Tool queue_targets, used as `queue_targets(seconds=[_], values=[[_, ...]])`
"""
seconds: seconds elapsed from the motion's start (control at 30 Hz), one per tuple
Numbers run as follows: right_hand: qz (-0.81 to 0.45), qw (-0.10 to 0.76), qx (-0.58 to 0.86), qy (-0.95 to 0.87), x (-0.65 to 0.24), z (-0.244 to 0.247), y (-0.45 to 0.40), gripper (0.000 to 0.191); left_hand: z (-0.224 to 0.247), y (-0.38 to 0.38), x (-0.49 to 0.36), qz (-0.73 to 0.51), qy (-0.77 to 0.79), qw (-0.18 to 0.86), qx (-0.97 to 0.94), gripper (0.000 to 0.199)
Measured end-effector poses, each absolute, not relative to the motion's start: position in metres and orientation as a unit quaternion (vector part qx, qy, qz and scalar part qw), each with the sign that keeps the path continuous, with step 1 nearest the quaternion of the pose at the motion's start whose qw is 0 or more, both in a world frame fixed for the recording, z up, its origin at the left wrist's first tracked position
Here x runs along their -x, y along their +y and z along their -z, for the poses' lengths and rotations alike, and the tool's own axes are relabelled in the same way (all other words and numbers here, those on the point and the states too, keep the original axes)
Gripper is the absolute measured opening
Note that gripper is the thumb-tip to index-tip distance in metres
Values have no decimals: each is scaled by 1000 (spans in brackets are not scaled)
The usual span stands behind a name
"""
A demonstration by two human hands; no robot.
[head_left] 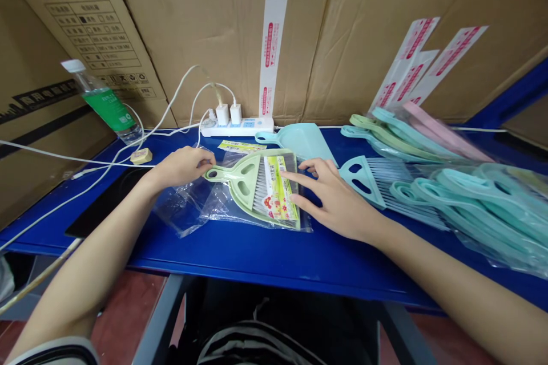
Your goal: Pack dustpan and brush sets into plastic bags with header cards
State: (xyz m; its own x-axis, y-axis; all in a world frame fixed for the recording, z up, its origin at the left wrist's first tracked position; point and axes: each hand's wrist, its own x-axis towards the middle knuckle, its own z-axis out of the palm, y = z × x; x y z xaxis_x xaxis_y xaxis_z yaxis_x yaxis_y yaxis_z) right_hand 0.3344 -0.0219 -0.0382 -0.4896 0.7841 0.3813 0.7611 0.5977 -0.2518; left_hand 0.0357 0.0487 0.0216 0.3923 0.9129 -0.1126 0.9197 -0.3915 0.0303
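Head view: green dustpan (246,182) touching left hand (182,166) and right hand (334,199).

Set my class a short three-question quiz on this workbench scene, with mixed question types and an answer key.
1. Which hand is nearest the handle of the pale green dustpan?
2. True or false: the power strip has two white chargers plugged into it.
3. What colour is the label on the plastic bottle? A) red B) green C) yellow

Key:
1. The left hand
2. True
3. B
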Motion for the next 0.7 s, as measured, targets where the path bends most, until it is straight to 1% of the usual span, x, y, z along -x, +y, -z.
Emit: queue_targets(seconds=[0.1,0.33,0.4,0.53,0.7], values=[[-3,233,439,-868,-332,41,-24,42,-22,47,-36,39,553,42,-831,26],[10,277,453,-848,-326,42,-26,34,-25,46,-36,42,556,41,-829,26],[8,280,453,-847,-327,38,-26,29,-26,46,-36,46,555,46,-829,26],[10,253,439,-862,-331,33,-25,15,-26,47,-36,52,554,46,-830,26],[31,214,447,-868,-331,35,-29,14,-27,46,-35,60,557,45,-827,26]])
